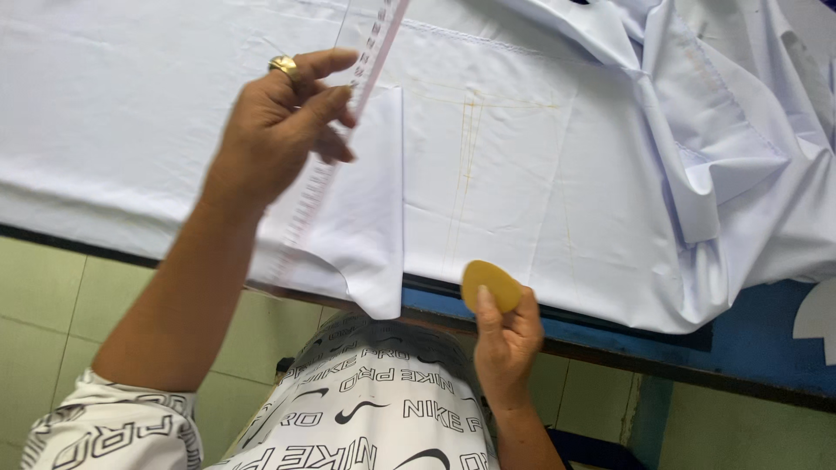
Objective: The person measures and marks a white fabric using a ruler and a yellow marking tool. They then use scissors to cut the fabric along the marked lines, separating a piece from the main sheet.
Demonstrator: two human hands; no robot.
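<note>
- Chalk (490,285), a flat yellow piece with a rounded, teardrop outline and a matte face, sits pinched in the right hand (505,335) just off the near edge of the worktop (610,326), in front of the person's body.
- Right-hand grip is closed on the chalk, thumb pressed up its near face, fingers behind.
- Left hand (283,126), wearing a gold ring (283,64), is raised above the cloth with its grip clamped on a long clear plastic ruler (366,61), thin and flat, with pink markings along one edge; the ruler slants from the top of the view down past the wrist.
- White fabric (540,165), smooth and thin, lies spread over the worktop, marked with faint yellow chalk lines running across and down it.
- Beside the ruler, a folded white flap (374,218) of the cloth hangs over the near edge.
- To the right lies a crumpled heap of the same white cloth (723,139), with stitched seams showing.
- Blue worktop surface shows bare at the near right edge.
- Below it, pale green floor tiles (43,287).
</note>
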